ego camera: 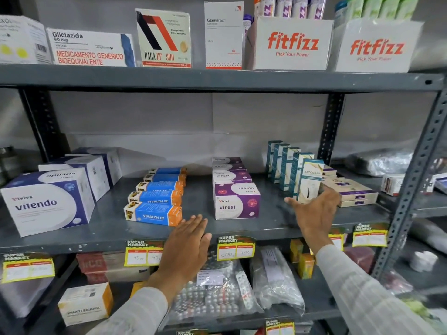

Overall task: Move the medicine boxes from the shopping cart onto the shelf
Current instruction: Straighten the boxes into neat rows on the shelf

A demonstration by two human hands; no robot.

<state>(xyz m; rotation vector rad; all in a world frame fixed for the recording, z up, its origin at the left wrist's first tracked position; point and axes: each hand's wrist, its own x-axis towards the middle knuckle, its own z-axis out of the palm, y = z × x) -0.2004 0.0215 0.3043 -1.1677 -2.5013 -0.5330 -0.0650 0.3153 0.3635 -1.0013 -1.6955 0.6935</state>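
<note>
Medicine boxes already stand in rows on the middle shelf (242,228): Vitendo boxes (48,201) at the left, the blue and orange Vivalyn EF cartons (154,213), the purple Virest boxes (237,201), and a file of tall teal Ketocare boxes (310,180) at the right. My right hand (316,209) is spread wide, its fingers reaching to the front Ketocare box; I judge that I am setting or squaring it at the head of its row, though I cannot tell whether I am pressing it or only brushing it. My left hand (186,245) hovers flat over the shelf's front edge, palm down, its grip slack and holding nothing.

The step in hand looks like the placing of one box. Next I would need to draw both hands back and turn to the shopping cart for another.

The cart lies wholly out of view, so I cannot say how many boxes remain. The lower shelf's packets are blurred, and the far right is cut off.
</note>
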